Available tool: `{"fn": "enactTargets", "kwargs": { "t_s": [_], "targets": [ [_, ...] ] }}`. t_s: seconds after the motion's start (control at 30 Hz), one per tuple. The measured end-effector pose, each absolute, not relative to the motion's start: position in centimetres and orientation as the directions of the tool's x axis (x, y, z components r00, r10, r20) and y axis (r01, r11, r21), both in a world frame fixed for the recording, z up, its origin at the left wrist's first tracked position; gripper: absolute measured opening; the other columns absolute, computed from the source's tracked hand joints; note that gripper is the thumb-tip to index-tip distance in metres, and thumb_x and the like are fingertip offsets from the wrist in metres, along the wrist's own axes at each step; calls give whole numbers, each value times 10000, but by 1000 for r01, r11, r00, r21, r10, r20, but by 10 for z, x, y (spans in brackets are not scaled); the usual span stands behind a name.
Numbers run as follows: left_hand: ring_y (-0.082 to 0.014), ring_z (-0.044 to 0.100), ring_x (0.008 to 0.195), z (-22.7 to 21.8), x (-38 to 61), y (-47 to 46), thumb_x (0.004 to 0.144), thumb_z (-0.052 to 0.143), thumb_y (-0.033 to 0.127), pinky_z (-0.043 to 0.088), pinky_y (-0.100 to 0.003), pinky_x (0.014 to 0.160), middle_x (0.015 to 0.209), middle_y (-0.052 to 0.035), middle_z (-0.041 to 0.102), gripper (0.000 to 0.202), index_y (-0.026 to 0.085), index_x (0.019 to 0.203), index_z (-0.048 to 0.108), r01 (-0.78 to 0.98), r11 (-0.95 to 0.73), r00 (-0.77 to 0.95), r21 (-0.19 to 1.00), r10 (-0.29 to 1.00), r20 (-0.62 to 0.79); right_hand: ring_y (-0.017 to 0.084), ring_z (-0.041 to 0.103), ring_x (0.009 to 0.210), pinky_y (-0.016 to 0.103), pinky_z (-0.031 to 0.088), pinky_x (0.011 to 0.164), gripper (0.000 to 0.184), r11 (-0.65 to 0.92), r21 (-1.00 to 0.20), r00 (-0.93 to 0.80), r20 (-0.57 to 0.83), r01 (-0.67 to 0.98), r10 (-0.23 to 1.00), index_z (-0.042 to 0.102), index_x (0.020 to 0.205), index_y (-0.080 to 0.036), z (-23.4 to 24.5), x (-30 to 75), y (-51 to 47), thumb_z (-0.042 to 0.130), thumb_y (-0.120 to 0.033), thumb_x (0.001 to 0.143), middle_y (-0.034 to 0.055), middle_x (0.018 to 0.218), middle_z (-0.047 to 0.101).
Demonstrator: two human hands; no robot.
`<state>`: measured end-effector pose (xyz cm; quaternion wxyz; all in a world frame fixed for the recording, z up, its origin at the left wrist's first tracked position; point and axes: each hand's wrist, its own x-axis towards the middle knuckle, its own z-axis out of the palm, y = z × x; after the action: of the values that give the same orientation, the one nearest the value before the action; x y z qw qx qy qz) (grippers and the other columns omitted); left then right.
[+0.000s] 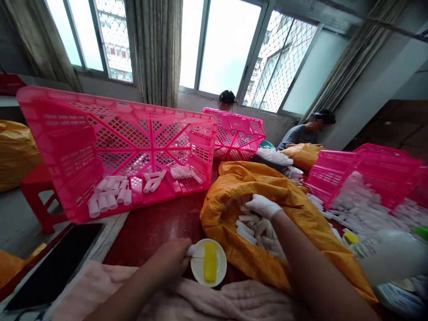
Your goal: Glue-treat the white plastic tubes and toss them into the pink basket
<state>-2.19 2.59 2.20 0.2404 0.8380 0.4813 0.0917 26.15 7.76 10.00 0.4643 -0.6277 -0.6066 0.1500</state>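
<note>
A person's white-gloved right hand (262, 207) reaches into the mouth of an orange woven sack (254, 178), resting among loose white tubes (257, 234); whether it grips any of them cannot be told. Just left of the sack, the bare left hand (167, 263) is closed around a short white tube (190, 250), one end poking out past the fingers, beside a white saucer (208, 263) holding a yellow sponge strip (210, 263). The sack lies on a red desk (154, 232), with a crumpled pink towel (214, 303) in front of it. To its left, a tilted pink plastic crate (133, 142) holds a small pile of white tubes (107, 196), and a black phone (53, 265) lies farther out. To its right, a second tilted crate (329, 178) spills a heap of white tubes (361, 205) near a plastic bottle (391, 256). Beyond the sack, a third pink crate (236, 133) stands before a co-worker (227, 100) at the windows, and another co-worker (301, 136) sits in a grey shirt.
</note>
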Motion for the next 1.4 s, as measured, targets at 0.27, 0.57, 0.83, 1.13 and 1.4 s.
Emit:
{"fn": "enactTargets", "kwargs": {
  "t_s": [0.27,0.57,0.83,1.13,1.4],
  "targets": [
    [-191,582,820,9,-13,27,774,422,324,391,-259,654,881,-43,629,155,206,828,508,817,-378,463,436,880,-106,188,604,775,318,517,671,331,183,-792,-101,153,582,983,520,1057,-174,35,229,1,390,-400,853,74,909,618],
    [-195,586,789,0,-11,28,786,446,302,399,-261,642,841,-44,629,121,193,807,493,818,-451,488,357,873,-18,195,530,945,383,465,854,283,541,-444,-439,318,714,840,510,1071,-222,1,201,-4,362,-130,848,74,1027,553],
    [-202,584,776,-3,-7,26,800,438,294,411,-278,648,835,-52,622,122,184,818,488,820,-475,495,319,869,21,205,520,965,419,467,856,311,564,-356,-467,326,745,822,489,1094,-227,5,206,-17,346,-92,853,82,1056,545],
    [-197,582,787,-1,-5,23,809,433,293,411,-276,659,835,-53,616,129,180,828,492,824,-482,497,298,867,29,200,535,910,396,495,798,255,613,-287,-496,387,736,777,514,1050,-208,12,205,-28,396,-105,847,87,993,569],
    [-187,584,760,1,-4,22,813,424,313,407,-265,640,820,-52,619,154,181,819,502,833,-470,488,292,873,12,204,529,919,379,489,792,281,660,-286,-545,389,694,743,480,1110,-181,10,207,-38,416,-117,844,105,1037,556]
  ]
}}
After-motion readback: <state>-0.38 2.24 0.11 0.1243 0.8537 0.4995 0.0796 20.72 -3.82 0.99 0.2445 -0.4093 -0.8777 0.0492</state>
